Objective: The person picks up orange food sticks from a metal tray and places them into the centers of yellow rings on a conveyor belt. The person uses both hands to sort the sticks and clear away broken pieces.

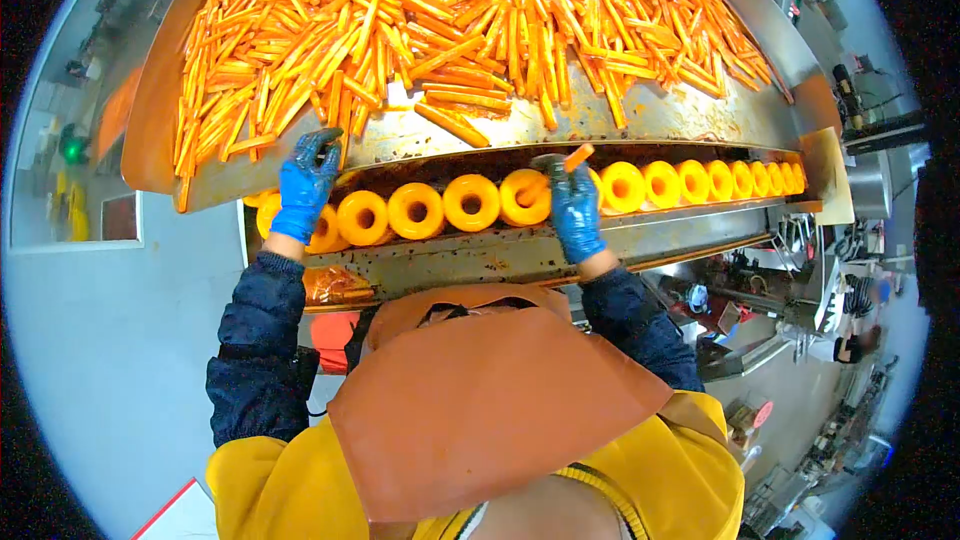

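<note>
Floor (735, 395) shows at lower right. The metal tray (700, 118) across the upper frame bears heaped orange sticks (450, 20); yellow rings (398, 212) line the centre. The hands are apart: left hand (310, 180) at the tray's edge, grip unclear; right hand (572, 202) pinching 1 stick (580, 155). Handling single sticks seems in hand; the next move calls for steady fingertips.

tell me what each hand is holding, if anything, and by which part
The right hand holds an orange stick just behind its exposed end. Whether the left hand holds anything cannot be told.
</note>
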### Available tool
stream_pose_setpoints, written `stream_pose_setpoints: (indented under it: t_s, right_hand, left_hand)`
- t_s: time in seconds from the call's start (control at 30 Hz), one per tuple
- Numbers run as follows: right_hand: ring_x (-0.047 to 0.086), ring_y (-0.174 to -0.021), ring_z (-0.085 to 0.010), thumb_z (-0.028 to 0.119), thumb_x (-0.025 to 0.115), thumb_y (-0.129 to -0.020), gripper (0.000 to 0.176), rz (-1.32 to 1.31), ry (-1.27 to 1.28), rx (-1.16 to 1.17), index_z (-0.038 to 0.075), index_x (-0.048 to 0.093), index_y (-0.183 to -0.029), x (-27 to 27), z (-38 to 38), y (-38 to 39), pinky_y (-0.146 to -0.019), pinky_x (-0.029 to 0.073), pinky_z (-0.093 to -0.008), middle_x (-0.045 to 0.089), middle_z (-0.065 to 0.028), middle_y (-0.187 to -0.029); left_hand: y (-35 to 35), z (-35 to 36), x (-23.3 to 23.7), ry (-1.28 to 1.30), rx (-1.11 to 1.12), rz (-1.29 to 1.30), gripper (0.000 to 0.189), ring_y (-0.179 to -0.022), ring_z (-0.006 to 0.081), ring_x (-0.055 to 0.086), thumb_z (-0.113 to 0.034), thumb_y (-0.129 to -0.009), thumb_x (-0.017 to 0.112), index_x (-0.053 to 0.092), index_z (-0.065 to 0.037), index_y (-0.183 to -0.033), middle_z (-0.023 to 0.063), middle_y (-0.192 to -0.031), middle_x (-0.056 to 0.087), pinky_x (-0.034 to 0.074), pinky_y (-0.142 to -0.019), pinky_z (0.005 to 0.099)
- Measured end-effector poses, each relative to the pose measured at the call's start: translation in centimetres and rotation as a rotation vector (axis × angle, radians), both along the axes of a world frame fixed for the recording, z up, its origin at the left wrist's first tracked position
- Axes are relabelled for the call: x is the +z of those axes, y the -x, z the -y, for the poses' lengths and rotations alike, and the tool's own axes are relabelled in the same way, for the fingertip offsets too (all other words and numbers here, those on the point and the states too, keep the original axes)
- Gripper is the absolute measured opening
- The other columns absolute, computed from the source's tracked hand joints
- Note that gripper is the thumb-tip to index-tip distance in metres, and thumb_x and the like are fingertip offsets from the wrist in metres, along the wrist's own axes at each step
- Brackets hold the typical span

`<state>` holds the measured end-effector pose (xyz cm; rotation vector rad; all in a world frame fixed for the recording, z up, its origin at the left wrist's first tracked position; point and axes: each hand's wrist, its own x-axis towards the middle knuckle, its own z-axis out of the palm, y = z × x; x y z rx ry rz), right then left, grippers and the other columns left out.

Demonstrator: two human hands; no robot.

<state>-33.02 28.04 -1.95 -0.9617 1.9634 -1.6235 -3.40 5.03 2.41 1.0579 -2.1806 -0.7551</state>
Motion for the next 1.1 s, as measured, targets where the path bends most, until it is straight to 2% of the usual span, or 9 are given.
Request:
stream_pose_setpoints:
  t_s: [0.07, 0.17, 0.27, 0.4, 0.5, 0.6, 0.83, 0.93, 1.1]
  right_hand:
    - [0.056, -0.066, -0.0166, 0.020, 0.062, -0.087, 0.016, 0.119, 0.080, 0.125, 0.005, 0.061, -0.093, 0.9, 1.8, -3.0, -0.063, 0.046, -0.0303, 0.057, -0.0078, -0.074]
    - [0.060, -0.068, -0.0247, 0.025, 0.064, -0.085, 0.019, -0.240, 0.026, 0.206, 0.008, 0.061, -0.091, -0.5, 3.2, -4.0, -0.064, 0.048, -0.0331, 0.059, -0.0128, -0.078]
    - [0.061, -0.074, -0.0309, 0.031, 0.066, -0.081, 0.023, -0.521, -0.344, 0.393, 0.010, 0.062, -0.090, 2.8, 4.0, -3.8, -0.066, 0.050, -0.0370, 0.060, -0.0155, -0.083]
    - [0.061, -0.081, -0.0305, 0.028, 0.071, -0.074, 0.033, -0.874, 0.016, 0.278, 0.009, 0.062, -0.099, 4.9, 10.3, -2.9, -0.067, 0.051, -0.0393, 0.062, -0.0126, -0.090]
    - [0.061, -0.085, -0.0310, 0.023, 0.065, -0.077, 0.035, -1.096, -0.474, 0.382, 0.008, 0.060, -0.107, 6.3, 15.3, -3.6, -0.071, 0.052, -0.0394, 0.063, -0.0132, -0.095]
    - [0.062, -0.090, -0.0325, 0.020, 0.058, -0.078, 0.037, -1.060, -0.670, 0.391, 0.006, 0.057, -0.112, 3.8, 18.9, -3.2, -0.075, 0.051, -0.0415, 0.063, -0.0170, -0.099]
    - [0.060, -0.093, -0.0394, 0.039, 0.065, -0.074, 0.045, -0.619, -0.413, 0.508, 0.002, 0.061, -0.100, 5.9, 17.6, 0.8, -0.080, 0.048, -0.0461, 0.063, -0.0228, -0.099]
    - [0.064, -0.076, -0.0196, 0.021, 0.068, -0.078, 0.025, 0.129, -0.023, 0.332, 0.001, 0.065, -0.093, 5.2, 13.8, 1.7, -0.068, 0.050, -0.0319, 0.068, -0.0096, -0.085]
    - [0.061, -0.074, -0.0115, 0.011, 0.068, -0.080, 0.016, 0.323, 0.161, 0.171, 0.003, 0.065, -0.093, 5.2, 7.0, -1.3, -0.065, 0.049, -0.0267, 0.066, -0.0040, -0.085]
  left_hand:
    - [-0.9, 0.8, -1.2, 0.127, 0.020, 0.037, 0.021, -0.088, 0.0258, 0.062, -0.008, -0.082, 0.060, 0.064, -0.007, -0.103, 0.0122, -0.100, 0.063, 0.050, -0.079, 0.0326]
    - [-1.6, 1.3, -1.7, 0.166, 0.060, 0.089, 0.019, -0.091, 0.0289, 0.062, -0.010, -0.081, 0.061, 0.064, -0.008, -0.100, 0.0116, -0.100, 0.063, 0.050, -0.080, 0.0346]
    - [-2.2, 2.5, -2.9, 0.188, 0.093, 0.085, 0.018, -0.093, 0.0311, 0.060, -0.016, -0.082, 0.061, 0.064, -0.009, -0.098, 0.0120, -0.100, 0.063, 0.049, -0.082, 0.0371]
    - [-1.6, 3.2, -3.2, 0.229, 0.137, 0.161, 0.020, -0.091, 0.0316, 0.060, -0.024, -0.083, 0.060, 0.065, -0.011, -0.097, 0.0117, -0.098, 0.063, 0.049, -0.079, 0.0382]
    - [-1.5, 3.0, -3.3, 0.219, 0.198, 0.192, 0.019, -0.088, 0.0311, 0.061, -0.024, -0.082, 0.061, 0.066, -0.012, -0.095, 0.0114, -0.096, 0.063, 0.050, -0.078, 0.0388]
    - [-1.4, 3.0, -3.3, 0.277, 0.208, 0.214, 0.019, -0.089, 0.0311, 0.061, -0.024, -0.081, 0.061, 0.066, -0.013, -0.096, 0.0112, -0.096, 0.063, 0.050, -0.078, 0.0389]
    - [-1.1, 2.8, -2.9, 0.297, 0.257, 0.261, 0.022, -0.088, 0.0317, 0.060, -0.027, -0.080, 0.061, 0.066, -0.015, -0.097, 0.0111, -0.098, 0.062, 0.050, -0.077, 0.0406]
    - [-1.0, 2.4, -2.6, 0.270, 0.272, 0.277, 0.022, -0.088, 0.0317, 0.060, -0.028, -0.080, 0.061, 0.066, -0.015, -0.097, 0.0112, -0.098, 0.062, 0.050, -0.076, 0.0411]
    - [-1.3, 3.0, -3.5, 0.346, 0.251, 0.266, 0.021, -0.086, 0.0316, 0.060, -0.029, -0.079, 0.062, 0.065, -0.016, -0.096, 0.0107, -0.096, 0.062, 0.050, -0.075, 0.0417]
